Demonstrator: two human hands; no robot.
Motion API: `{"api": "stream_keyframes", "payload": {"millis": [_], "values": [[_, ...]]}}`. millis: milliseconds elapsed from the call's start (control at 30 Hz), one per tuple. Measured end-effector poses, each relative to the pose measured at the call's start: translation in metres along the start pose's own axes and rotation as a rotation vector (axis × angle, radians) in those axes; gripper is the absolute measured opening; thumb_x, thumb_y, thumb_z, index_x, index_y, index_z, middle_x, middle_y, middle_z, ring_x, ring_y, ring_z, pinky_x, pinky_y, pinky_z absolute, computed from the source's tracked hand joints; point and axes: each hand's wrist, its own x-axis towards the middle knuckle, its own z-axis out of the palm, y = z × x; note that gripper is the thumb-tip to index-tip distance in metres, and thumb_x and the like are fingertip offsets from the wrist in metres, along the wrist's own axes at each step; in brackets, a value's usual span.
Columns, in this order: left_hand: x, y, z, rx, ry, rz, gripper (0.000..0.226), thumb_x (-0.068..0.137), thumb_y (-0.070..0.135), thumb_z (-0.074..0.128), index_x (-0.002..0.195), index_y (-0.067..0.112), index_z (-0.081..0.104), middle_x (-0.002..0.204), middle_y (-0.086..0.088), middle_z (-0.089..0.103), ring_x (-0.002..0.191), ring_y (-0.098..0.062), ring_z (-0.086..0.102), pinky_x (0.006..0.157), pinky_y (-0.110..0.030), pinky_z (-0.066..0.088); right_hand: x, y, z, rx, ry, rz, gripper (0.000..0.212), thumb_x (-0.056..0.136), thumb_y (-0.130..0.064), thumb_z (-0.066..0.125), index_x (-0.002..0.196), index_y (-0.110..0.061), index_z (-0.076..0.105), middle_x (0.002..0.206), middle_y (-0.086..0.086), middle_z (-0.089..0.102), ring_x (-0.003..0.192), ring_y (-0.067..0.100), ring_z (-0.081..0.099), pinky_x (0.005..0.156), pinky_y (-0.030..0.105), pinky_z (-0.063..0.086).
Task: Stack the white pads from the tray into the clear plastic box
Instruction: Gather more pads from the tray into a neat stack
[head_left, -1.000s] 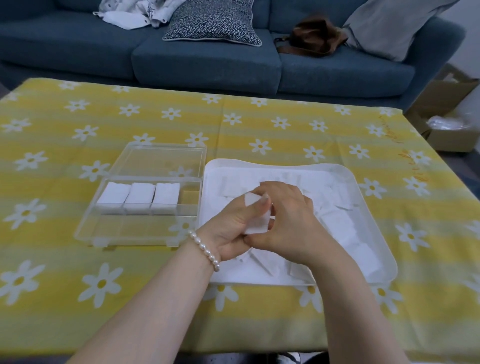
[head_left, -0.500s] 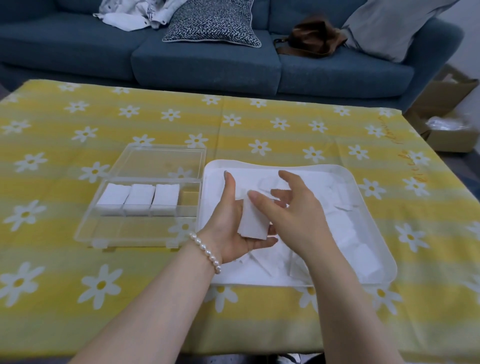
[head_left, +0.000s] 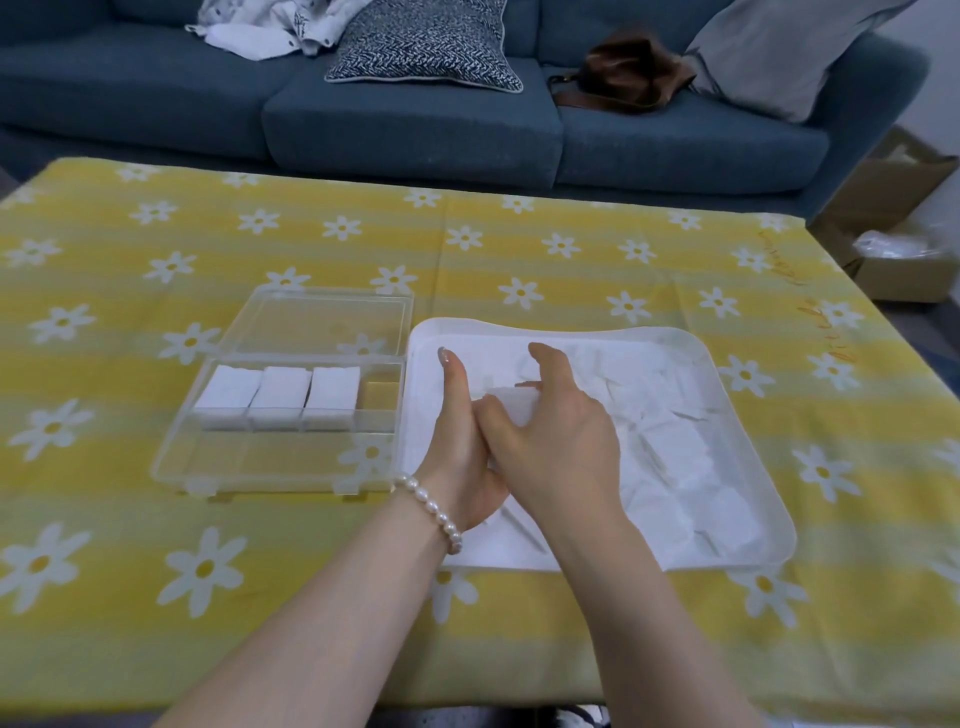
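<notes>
Both hands are over the white tray on the table. The left hand and the right hand hold a small bunch of white pads between them. The right fingers curl around the bunch, and the left thumb points up beside it. The person seems to be squaring up the bunch. Next it should go into the clear plastic box, just left of the tray. Three stacks already sit in a row there, and the open slot at the right end looks free. The right hand hides most of the bunch, so how many pads it has is hard to tell. The loose pads in the tray blur together.
</notes>
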Motion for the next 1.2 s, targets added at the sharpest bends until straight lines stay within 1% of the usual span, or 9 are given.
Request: {"api": "stream_keyframes", "payload": {"millis": [100,167,267,367,533,667,867,1000,1200], "values": [[0.0,-0.001,-0.001,0.011,-0.011,-0.017,0.091,0.076,0.085,0.013,0.085,0.018,0.074,0.11,-0.009,0.066,0.104,-0.025,0.062,0.093,-0.035,0.044,0.0,0.0,0.0,0.056,-0.016,0.005,0.063,0.081,-0.041,0.058,0.138,-0.023,0.038,0.111,0.0,0.065,0.107,0.022,0.058,0.088,0.034,0.043],[0.0,0.0,-0.001,0.028,-0.013,-0.031,0.092,0.076,0.085,0.012,0.093,0.017,0.072,0.113,-0.009,0.065,0.106,-0.025,0.062,0.096,-0.036,0.044,0.001,0.002,-0.001,0.065,-0.034,0.016,0.065,0.08,-0.048,0.059,0.138,-0.025,0.037,0.113,0.0,0.064,0.108,0.022,0.058,0.088,0.034,0.043],[0.0,0.001,-0.002,0.056,-0.035,-0.046,0.098,0.074,0.087,0.011,0.091,0.015,0.075,0.096,-0.006,0.073,0.089,-0.02,0.07,0.067,-0.028,0.057,0.005,0.007,-0.002,0.061,-0.063,0.045,0.072,0.077,-0.059,0.059,0.137,-0.027,0.038,0.12,0.0,0.062,0.113,0.02,0.056,0.093,0.035,0.043],[0.0,0.005,-0.003,0.035,-0.089,-0.063,0.099,0.068,0.091,0.022,0.098,0.012,0.074,0.105,-0.008,0.071,0.093,-0.024,0.069,0.07,-0.034,0.056,0.009,0.01,-0.012,0.377,-0.165,0.131,0.082,0.066,-0.068,0.063,0.136,-0.031,0.041,0.127,-0.006,0.054,0.105,0.002,0.053,0.088,0.025,0.041],[-0.008,0.015,-0.006,-0.031,-0.25,-0.15,0.064,0.064,0.066,0.065,0.089,0.008,0.069,0.079,-0.007,0.062,0.061,-0.021,0.058,0.064,-0.031,0.052,0.018,0.032,-0.05,0.457,-0.383,-0.055,0.079,0.057,-0.035,0.088,0.127,-0.036,0.05,0.13,-0.021,0.049,0.12,-0.01,0.039,0.086,0.0,0.035],[-0.007,0.016,-0.004,0.042,-0.261,-0.201,0.063,0.061,0.055,0.072,0.1,0.008,0.059,0.079,-0.007,0.058,0.067,-0.021,0.056,0.062,-0.03,0.049,0.01,0.03,-0.051,0.056,-0.44,-0.2,0.094,0.054,-0.029,0.088,0.134,-0.037,0.04,0.144,-0.017,0.032,0.137,0.0,0.016,0.113,0.025,0.017],[-0.002,0.011,-0.007,0.104,-0.241,-0.27,0.105,0.065,0.092,0.028,0.115,0.007,0.065,0.119,-0.015,0.054,0.115,-0.032,0.048,0.104,-0.046,0.031,0.005,0.024,-0.038,-0.206,-0.401,-0.297,0.093,0.058,-0.044,0.081,0.138,-0.033,0.036,0.15,-0.011,0.023,0.144,0.009,-0.001,0.115,0.033,0.001],[-0.001,0.009,-0.007,0.085,-0.196,-0.253,0.099,0.073,0.088,0.018,0.106,0.011,0.072,0.109,-0.011,0.06,0.106,-0.029,0.053,0.084,-0.038,0.042,0.005,0.024,-0.035,-0.238,-0.408,-0.287,0.087,0.059,-0.046,0.08,0.135,-0.032,0.039,0.147,-0.011,0.028,0.143,0.009,0.0,0.116,0.039,0.001],[-0.002,0.009,-0.003,0.06,-0.154,-0.258,0.089,0.077,0.083,0.021,0.112,0.017,0.069,0.115,-0.01,0.056,0.111,-0.028,0.048,0.081,-0.035,0.043,0.005,0.023,-0.032,-0.227,-0.401,-0.309,0.078,0.06,-0.042,0.078,0.131,-0.035,0.045,0.147,-0.009,0.031,0.143,0.01,0.005,0.115,0.04,0.003]]}}
